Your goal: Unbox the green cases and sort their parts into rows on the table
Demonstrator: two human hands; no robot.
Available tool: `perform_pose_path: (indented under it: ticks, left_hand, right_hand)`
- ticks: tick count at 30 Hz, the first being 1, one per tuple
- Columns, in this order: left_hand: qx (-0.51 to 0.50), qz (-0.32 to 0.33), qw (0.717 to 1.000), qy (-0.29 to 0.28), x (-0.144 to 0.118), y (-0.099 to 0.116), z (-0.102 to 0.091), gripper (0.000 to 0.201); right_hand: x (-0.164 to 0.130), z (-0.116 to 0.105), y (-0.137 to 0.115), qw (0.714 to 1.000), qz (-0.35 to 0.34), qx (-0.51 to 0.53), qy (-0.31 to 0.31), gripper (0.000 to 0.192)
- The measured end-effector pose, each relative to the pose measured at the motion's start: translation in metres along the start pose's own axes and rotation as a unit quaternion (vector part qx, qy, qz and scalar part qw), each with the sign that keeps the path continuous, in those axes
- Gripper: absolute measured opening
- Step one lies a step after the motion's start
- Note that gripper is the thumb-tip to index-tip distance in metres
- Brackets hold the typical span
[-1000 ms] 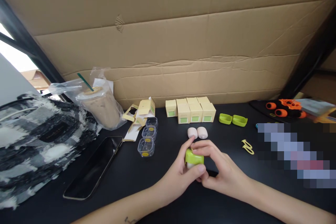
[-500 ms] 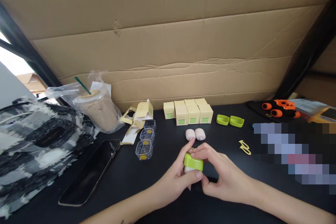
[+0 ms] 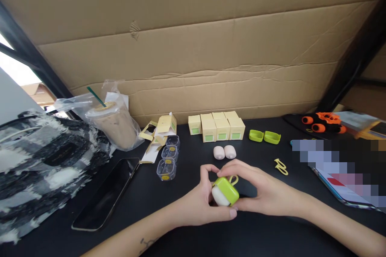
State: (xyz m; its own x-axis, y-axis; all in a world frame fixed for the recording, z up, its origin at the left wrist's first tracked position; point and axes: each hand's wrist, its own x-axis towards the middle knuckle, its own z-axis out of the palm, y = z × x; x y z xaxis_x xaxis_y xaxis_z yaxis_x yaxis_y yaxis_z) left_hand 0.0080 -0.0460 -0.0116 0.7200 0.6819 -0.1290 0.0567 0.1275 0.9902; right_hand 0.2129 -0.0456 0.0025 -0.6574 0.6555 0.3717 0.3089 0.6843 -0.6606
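Both hands meet at the middle of the black table around a small white earbud case with a lime-green cover (image 3: pixel 225 191) on it. My left hand (image 3: pixel 202 204) grips the case from the left and below. My right hand (image 3: pixel 261 192) holds it from the right, fingertips on the green cover. A yellow loop sticks out behind the cover. Two pale pink cases (image 3: pixel 224 152) lie just beyond my hands. Two more green cover halves (image 3: pixel 264 136) lie to the right of them.
Several small yellow boxes (image 3: pixel 217 126) stand by the cardboard wall. Clear plastic trays (image 3: pixel 168 156) and opened box flaps lie left of them. A phone (image 3: pixel 107 192), a bagged iced drink (image 3: pixel 113 122) and a furry bag (image 3: pixel 45 164) are at left. A yellow clip (image 3: pixel 280 166) and orange items (image 3: pixel 324 122) are at right.
The case has tilted in my hands, so its white body now faces me with the green cover on top right. My left thumb has lifted off the top. The yellow loop now shows.
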Motion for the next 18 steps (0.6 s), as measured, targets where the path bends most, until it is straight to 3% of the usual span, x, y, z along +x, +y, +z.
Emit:
perform_pose_path:
  ticks: [8,14,18]
  left_hand:
    - [-0.005,0.057,0.998,-0.002,0.009,0.005,-0.008,0.043]
    - [0.114,0.128,0.983,0.067,0.011,0.016,-0.013,0.031]
    - [0.057,0.154,0.981,0.106,0.012,0.013,-0.008,0.040]
  right_hand:
    - [0.001,-0.007,0.000,0.996,0.040,0.009,0.075,0.042]
    - [0.002,-0.015,-0.003,0.993,0.025,-0.035,0.109,0.041]
    - [0.002,-0.010,-0.002,0.988,0.038,-0.032,0.143,0.042]
